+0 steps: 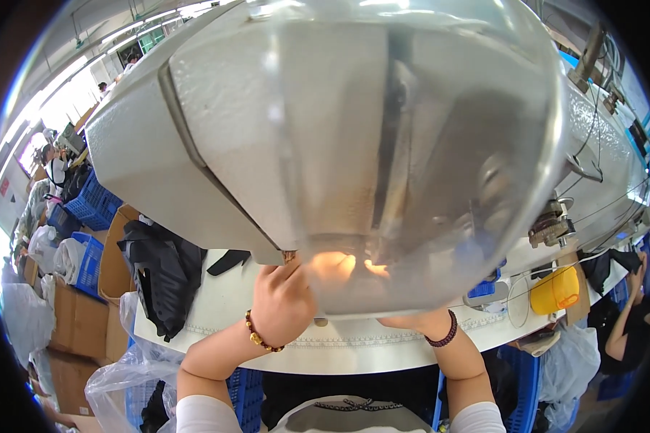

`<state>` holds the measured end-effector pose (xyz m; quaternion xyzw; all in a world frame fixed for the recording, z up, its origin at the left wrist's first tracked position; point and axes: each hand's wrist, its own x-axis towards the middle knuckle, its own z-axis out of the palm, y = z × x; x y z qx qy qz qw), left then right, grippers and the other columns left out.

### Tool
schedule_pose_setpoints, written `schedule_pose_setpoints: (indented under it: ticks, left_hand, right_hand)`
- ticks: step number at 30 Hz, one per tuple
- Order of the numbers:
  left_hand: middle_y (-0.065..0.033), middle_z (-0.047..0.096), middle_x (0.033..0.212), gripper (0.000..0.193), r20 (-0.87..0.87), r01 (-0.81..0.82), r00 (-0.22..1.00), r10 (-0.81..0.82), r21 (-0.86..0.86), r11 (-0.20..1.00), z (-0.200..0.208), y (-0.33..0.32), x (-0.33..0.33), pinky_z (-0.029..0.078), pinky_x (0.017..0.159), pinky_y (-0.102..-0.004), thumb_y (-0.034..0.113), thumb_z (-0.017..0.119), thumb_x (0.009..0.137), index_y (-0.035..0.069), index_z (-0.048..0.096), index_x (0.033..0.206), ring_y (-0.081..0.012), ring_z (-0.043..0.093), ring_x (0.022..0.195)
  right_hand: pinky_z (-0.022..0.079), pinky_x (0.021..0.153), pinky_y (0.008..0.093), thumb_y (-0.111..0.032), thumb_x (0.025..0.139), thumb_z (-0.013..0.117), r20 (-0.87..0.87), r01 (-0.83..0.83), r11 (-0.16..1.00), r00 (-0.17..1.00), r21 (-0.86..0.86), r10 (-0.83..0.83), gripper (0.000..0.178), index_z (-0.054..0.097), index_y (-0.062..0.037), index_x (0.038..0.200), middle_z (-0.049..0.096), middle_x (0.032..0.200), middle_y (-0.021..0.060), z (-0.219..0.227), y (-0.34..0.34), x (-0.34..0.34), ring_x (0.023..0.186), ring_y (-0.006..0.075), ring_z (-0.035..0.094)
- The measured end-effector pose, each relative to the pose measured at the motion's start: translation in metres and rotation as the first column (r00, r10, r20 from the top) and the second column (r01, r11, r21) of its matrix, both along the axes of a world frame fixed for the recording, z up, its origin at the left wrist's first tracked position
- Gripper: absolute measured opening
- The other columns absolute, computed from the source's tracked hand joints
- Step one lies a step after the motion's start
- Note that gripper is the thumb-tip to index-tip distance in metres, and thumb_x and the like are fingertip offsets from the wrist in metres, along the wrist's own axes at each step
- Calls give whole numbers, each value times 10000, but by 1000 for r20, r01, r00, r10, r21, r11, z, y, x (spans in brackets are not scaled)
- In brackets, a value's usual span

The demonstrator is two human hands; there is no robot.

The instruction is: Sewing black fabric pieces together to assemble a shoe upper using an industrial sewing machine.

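A large grey-white sewing machine head (217, 123) fills most of the view, very close to the camera. My left hand (282, 297), with a brown bead bracelet on its wrist, reaches under the machine, its fingertips lit by the machine's lamp. Whether it grips anything is hidden. My right hand (420, 322), wearing a dark bead bracelet, is almost wholly covered by the blurred front of the machine; only the wrist and the heel of the hand show. Both rest on the white table (217, 310), whose front edge carries a ruler strip.
Black fabric pieces (162, 274) lie at the table's left end above a cardboard box (112, 267). Blue crates (90, 202), plastic bags and boxes stand to the left. A yellow container (556, 290) sits on the right, and a seated person (625, 325) is beyond it.
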<state>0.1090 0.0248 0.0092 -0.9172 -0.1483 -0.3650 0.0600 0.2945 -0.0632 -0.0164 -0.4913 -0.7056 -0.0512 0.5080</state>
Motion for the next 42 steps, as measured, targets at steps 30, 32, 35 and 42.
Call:
schedule_pose_setpoints:
  ticks: [30,32,35,42]
  left_hand:
    - [-73,636,817,128,-44,52,998,-53,-13,999,-13,13,-6,528,619,-300,47,701,664,48,650,781,-221,627,758]
    - [-77,631,811,132,-74,83,994,-83,2,997,-10,14,-6,526,619,-301,37,697,656,42,643,776,-226,624,754]
    - [-84,626,810,142,-4,138,990,-138,-2,990,-6,14,-2,525,631,-307,24,691,642,32,630,770,-236,622,760]
    - [-99,619,824,178,-31,111,993,-115,-107,988,-4,7,-1,522,665,-327,14,688,628,28,619,792,-259,616,795]
  right_hand:
    - [485,723,398,-177,636,658,-71,113,990,990,-88,-119,428,619,-62,1047,610,945,120,-27,3,-18,827,297,596]
    - [488,714,395,-166,637,659,-141,64,998,988,-18,-66,407,627,-63,1029,616,920,118,-23,4,-16,814,300,598]
    - [491,711,395,-154,638,658,23,121,993,992,-7,-121,381,637,-65,1008,622,895,118,-13,5,-12,801,305,601]
    - [497,716,396,-158,652,663,-2,160,987,987,7,-160,403,636,-70,1044,633,948,129,-5,9,-14,819,308,616]
